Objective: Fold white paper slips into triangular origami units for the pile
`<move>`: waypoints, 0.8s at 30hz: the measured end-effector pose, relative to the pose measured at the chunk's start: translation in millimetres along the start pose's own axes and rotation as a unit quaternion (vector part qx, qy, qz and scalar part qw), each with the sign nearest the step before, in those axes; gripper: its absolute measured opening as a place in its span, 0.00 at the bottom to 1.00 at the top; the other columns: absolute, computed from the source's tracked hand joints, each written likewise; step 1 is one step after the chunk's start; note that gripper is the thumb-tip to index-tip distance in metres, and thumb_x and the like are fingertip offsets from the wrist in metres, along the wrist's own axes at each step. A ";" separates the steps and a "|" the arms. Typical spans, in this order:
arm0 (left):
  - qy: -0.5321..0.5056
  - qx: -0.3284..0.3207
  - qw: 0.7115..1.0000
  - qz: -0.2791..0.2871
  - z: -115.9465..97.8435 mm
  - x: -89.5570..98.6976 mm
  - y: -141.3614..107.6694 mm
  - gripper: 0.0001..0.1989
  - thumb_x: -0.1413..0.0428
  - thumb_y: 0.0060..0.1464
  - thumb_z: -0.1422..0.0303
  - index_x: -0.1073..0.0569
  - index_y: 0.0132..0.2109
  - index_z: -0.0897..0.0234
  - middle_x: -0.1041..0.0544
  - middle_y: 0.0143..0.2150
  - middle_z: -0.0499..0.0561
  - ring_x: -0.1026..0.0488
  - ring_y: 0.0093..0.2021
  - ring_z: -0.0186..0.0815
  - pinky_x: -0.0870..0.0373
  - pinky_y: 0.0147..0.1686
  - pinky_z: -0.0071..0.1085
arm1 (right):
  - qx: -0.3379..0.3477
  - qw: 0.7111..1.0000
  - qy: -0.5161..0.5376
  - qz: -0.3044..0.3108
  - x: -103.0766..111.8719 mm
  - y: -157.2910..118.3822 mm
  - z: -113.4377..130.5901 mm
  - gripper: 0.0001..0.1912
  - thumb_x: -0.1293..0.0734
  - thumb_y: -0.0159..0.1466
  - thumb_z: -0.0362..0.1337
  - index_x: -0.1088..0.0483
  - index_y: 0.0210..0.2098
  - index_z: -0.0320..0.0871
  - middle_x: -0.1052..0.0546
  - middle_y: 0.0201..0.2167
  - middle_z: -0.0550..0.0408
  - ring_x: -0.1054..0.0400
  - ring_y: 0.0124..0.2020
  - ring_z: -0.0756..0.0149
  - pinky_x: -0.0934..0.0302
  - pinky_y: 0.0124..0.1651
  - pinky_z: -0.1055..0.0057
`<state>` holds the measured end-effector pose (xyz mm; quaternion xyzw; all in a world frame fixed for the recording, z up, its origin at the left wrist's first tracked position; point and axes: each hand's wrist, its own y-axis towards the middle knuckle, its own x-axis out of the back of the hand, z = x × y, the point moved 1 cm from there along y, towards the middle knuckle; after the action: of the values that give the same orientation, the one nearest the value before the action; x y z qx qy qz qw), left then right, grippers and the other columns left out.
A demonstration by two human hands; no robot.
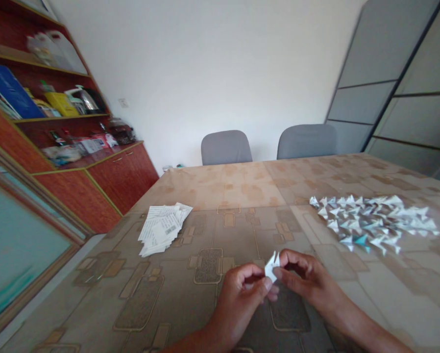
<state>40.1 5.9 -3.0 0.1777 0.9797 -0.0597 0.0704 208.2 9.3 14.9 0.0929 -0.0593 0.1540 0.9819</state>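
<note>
A small piece of folded white paper (271, 269) with two pointed tips is held above the table between both hands. My left hand (244, 289) pinches its lower left side between thumb and fingers. From the right, my right hand (301, 275) grips its upper edge, thumb in front and fingertips behind. Off to the left lies a loose, overlapping stack of printed paper slips (164, 229). On the right side of the table, several folded paper pieces (370, 220) stand in rows, mostly white, one partly teal.
The patterned cloth on the table (227, 196) runs to the far edge, where two grey chairs (226, 148) stand by the white wall. At left is a reddish wooden cabinet (117, 169) with bottles, a kettle (88, 100) and a blue folder (12, 90). Grey panelled doors (414, 113) are at right.
</note>
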 end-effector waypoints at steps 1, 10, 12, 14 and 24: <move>0.015 -0.018 1.000 -0.009 -1.5 1.1 0.6 0.14 0.39 0.51 0.60 0.24 0.37 0.69 0.20 0.32 0.56 0.23 0.31 0.37 0.32 0.31 0.28 | -0.002 1.000 -0.017 0.003 0.2 -0.3 1.4 0.14 0.34 0.63 0.45 0.33 0.27 0.42 0.29 0.25 0.58 0.36 0.28 0.68 0.41 0.33 0.72; 0.037 -0.054 0.996 -0.058 -13.5 5.0 5.1 0.09 0.38 0.48 0.65 0.24 0.28 0.68 0.26 0.25 0.48 0.31 0.26 0.32 0.36 0.29 0.25 | -0.053 0.998 -0.034 0.008 -4.1 -1.7 -0.8 0.19 0.34 0.62 0.51 0.33 0.26 0.42 0.35 0.21 0.61 0.43 0.23 0.71 0.48 0.27 0.74; 0.028 -0.050 0.996 -0.063 -12.6 5.6 5.6 0.09 0.38 0.47 0.65 0.24 0.29 0.67 0.25 0.25 0.48 0.31 0.27 0.32 0.36 0.29 0.25 | -0.056 0.998 -0.034 0.011 -3.9 -1.3 -2.1 0.20 0.34 0.62 0.53 0.32 0.27 0.41 0.34 0.22 0.60 0.41 0.24 0.70 0.47 0.28 0.74; 0.016 -0.042 0.997 -0.062 -11.8 6.0 5.7 0.09 0.37 0.46 0.65 0.23 0.30 0.67 0.24 0.26 0.49 0.30 0.27 0.32 0.35 0.30 0.26 | -0.056 0.998 -0.039 0.013 -3.2 -1.1 -2.2 0.21 0.34 0.62 0.53 0.31 0.27 0.41 0.32 0.23 0.59 0.39 0.25 0.69 0.46 0.29 0.74; -0.045 0.040 0.996 -0.068 -17.0 5.3 9.5 0.14 0.34 0.40 0.60 0.24 0.27 0.68 0.25 0.22 0.49 0.30 0.23 0.31 0.35 0.26 0.26 | -0.043 0.999 -0.012 -0.018 5.5 0.9 -0.9 0.20 0.35 0.63 0.54 0.31 0.30 0.43 0.28 0.24 0.57 0.34 0.28 0.67 0.41 0.32 0.72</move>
<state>36.6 18.9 12.0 0.1101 0.9822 -0.1120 0.1033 213.2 11.9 14.9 0.0532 -0.0761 0.1325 0.9868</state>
